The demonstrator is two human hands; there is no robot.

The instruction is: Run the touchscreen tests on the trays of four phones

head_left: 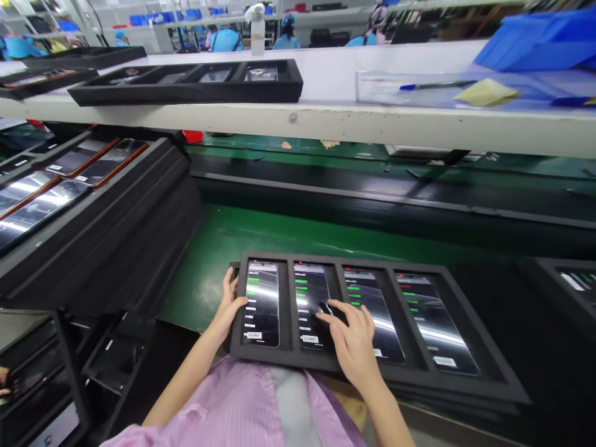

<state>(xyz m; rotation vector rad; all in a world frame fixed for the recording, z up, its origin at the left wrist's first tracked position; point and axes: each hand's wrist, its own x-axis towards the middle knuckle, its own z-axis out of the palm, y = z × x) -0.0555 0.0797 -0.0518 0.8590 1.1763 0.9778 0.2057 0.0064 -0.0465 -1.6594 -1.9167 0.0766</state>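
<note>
A black foam tray (288, 354) lies low in front of me, stacked on more trays, with a smartphone in each compartment. My left hand (229, 307) grips its left edge, fingers along the outer side and thumb reaching onto the leftmost smartphone (263, 310). My right hand (354, 335) hovers over or touches the second smartphone (310, 301), its fingers apart and holding nothing. Lit screens show lists with green lines. The third smartphone (384, 323) is partly covered by my right hand. The rightmost smartphone (437, 323) also shows a red line.
A tall stack of black trays (139, 211) with smartphones on top stands at the left. A white shelf (326, 124) crosses ahead, bearing another foam tray (186, 93), a bottle (257, 34) and blue bins (535, 40). Another tray (570, 285) sits at right. People work in the background.
</note>
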